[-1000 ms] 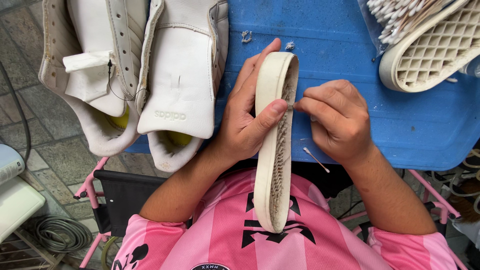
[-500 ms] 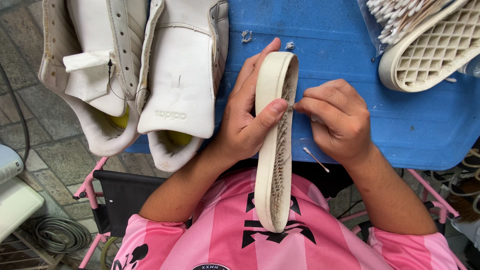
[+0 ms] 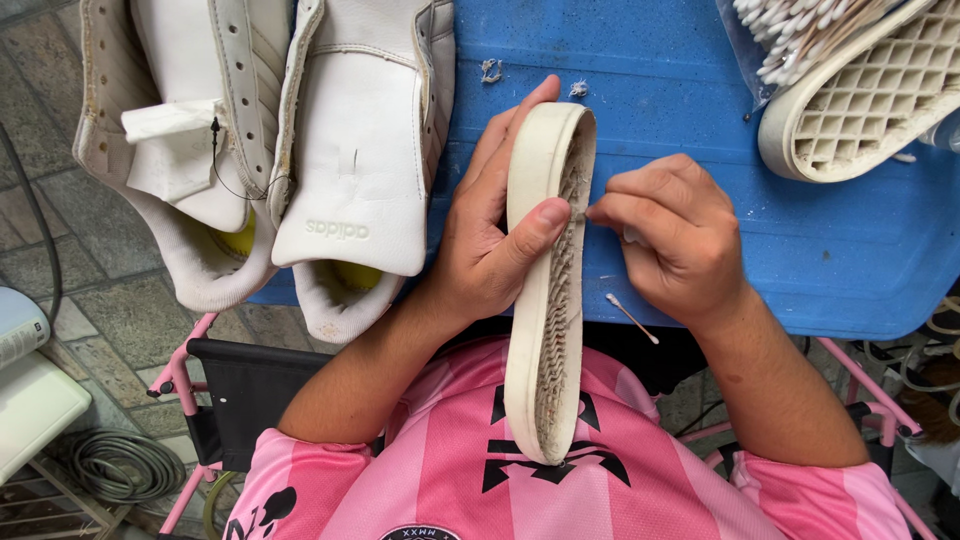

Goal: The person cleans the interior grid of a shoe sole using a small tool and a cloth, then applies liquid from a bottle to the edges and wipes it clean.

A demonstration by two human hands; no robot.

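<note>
My left hand [image 3: 495, 240] grips a cream rubber shoe sole [image 3: 545, 290] held on edge, thumb pressed on its rim, the lower end resting against my pink shirt. My right hand [image 3: 670, 235] pinches at the sole's ridged inner side near the top, fingertips closed on something too small to make out. A cotton swab [image 3: 632, 318] lies on the blue table [image 3: 800, 250] just below the right hand.
Two white sneaker uppers [image 3: 270, 160] lie at the table's left edge. A second sole [image 3: 860, 100], grid side up, sits at the top right under a bag of cotton swabs [image 3: 800, 35]. A pink-framed chair [image 3: 230, 400] and a coiled hose [image 3: 120, 465] lie below left.
</note>
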